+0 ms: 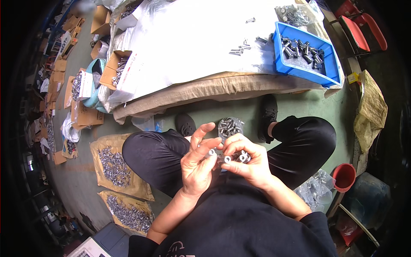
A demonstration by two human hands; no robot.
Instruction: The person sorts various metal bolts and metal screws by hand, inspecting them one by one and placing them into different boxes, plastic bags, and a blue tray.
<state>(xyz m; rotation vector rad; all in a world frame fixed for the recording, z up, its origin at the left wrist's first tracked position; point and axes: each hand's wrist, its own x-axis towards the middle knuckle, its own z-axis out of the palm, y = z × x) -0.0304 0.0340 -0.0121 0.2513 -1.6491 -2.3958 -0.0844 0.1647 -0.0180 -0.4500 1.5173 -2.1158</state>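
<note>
Above my lap, both hands are close together. Between the thumb and a finger of my left hand (197,168) is a small silvery bolt (211,152), its round end showing a recess. The other left fingers are raised and spread. My right hand (252,165) is curled around several similar bolts (243,157). One more bolt (227,159) pokes out by the right thumb, near the left fingertips. Below and beyond the hands, a clear bag of metal bolts (230,125) lies on the floor between my feet, partly hidden by my fingers.
Ahead stands a table with a white cover (184,47), loose bolts (236,51) and a blue bin (308,70) of dark parts. Yellow sacks (102,182) under piled bolts lie at left, near cardboard boxes (89,113). A red bucket (343,177) stands at right.
</note>
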